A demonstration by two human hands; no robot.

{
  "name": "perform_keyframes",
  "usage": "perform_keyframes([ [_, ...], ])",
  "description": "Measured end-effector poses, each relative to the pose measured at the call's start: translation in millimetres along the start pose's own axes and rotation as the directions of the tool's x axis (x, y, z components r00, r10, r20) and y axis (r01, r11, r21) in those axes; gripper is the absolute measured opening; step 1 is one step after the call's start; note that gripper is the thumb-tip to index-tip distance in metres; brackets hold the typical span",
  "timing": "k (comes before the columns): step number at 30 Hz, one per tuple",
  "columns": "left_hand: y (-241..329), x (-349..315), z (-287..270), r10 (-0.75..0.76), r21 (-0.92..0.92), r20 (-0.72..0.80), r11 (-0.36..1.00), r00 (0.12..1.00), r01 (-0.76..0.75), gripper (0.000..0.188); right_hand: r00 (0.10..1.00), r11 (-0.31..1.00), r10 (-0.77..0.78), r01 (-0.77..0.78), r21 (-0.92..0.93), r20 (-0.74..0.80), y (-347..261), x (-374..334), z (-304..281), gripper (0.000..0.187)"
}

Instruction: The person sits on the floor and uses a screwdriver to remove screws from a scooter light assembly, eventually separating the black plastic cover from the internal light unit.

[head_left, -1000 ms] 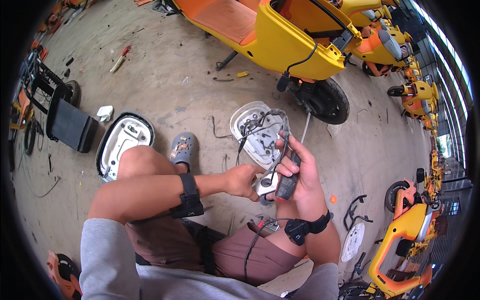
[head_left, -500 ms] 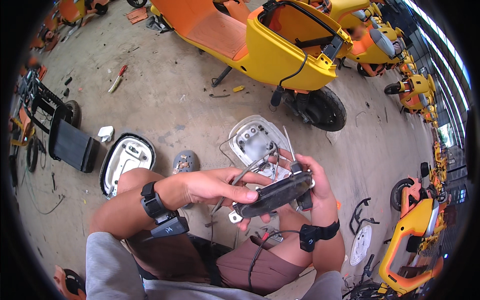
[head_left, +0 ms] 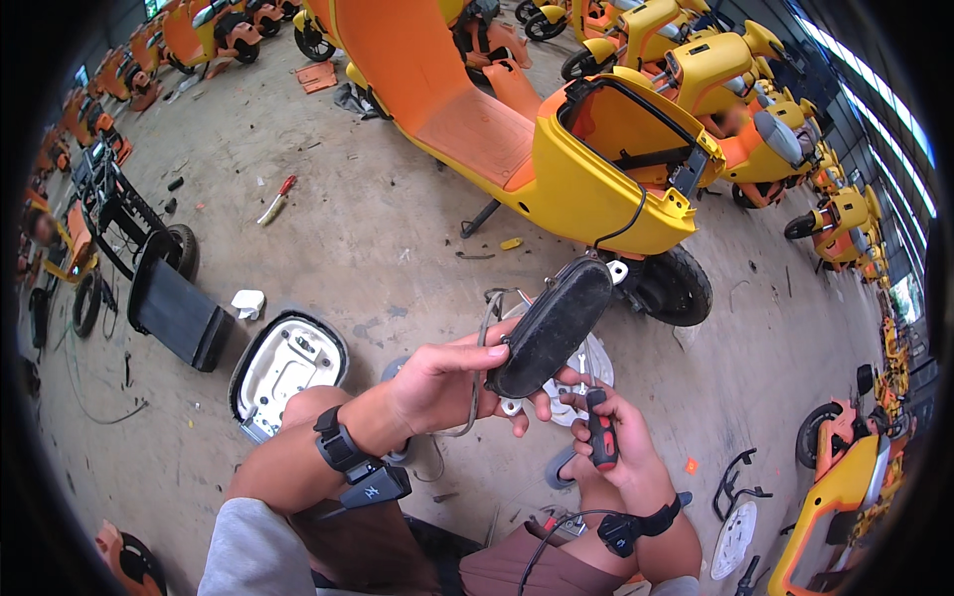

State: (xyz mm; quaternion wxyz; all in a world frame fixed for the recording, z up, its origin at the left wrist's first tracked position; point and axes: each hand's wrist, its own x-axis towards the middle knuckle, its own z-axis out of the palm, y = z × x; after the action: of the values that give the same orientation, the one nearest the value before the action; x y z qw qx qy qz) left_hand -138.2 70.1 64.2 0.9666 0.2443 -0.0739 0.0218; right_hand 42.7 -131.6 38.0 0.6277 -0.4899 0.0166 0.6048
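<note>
My left hand (head_left: 447,382) is closed on a black, elongated oval lamp-like unit (head_left: 556,323) with white mounting tabs at its ends. It is tilted, its upper end pointing up and right, and a grey cable (head_left: 484,343) hangs behind my fingers. In my right hand (head_left: 636,447), just below and right of the unit, is a screwdriver (head_left: 602,432) with a black and red handle; its shaft points up past the unit's lower end. Beyond both hands, a white panel (head_left: 600,370) lies on the floor, partly hidden.
A yellow and orange scooter (head_left: 586,199) stands ahead. To the left are a black-rimmed white shell (head_left: 288,360), a black box-like part (head_left: 179,313) and a red-handled tool (head_left: 278,199). A black bracket (head_left: 733,482) and a white plate (head_left: 733,541) lie at right.
The oval unit has been raised and turned from nearly level to steeply tilted. My right hand has come off it and moved lower, holding the screwdriver. The view has shifted.
</note>
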Motion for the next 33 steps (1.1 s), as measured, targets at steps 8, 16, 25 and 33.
perform_keyframes([
  [8, 12.6, -1.7, -1.7, 0.132, -0.072, -0.219, 0.986, 0.967, -0.15, 0.054, 0.97, 0.964, -0.213, 0.228, -0.136, 0.119, 10.3, -19.1, 4.9, 0.057],
  [16, 21.8, -4.3, -9.0, 0.196, -0.048, -0.248, 0.976, 0.949, -0.214, 0.054, 0.834, 0.726, -0.503, 0.551, -0.412, 0.228, 22.7, -47.6, 34.2, 0.065],
  [25, 24.7, -3.6, -7.1, 0.224, 0.005, -0.386, 0.971, 0.895, -0.24, 0.057, 0.693, 0.549, -0.677, 0.7, -0.457, 0.248, 34.6, -54.3, 23.8, 0.056],
  [33, 28.4, -2.9, -6.9, 0.223, 0.076, -0.279, 0.975, 0.934, -0.21, 0.057, 0.572, 0.392, -0.78, 0.761, -0.516, 0.252, 34.2, -52.2, 5.1, 0.059],
])
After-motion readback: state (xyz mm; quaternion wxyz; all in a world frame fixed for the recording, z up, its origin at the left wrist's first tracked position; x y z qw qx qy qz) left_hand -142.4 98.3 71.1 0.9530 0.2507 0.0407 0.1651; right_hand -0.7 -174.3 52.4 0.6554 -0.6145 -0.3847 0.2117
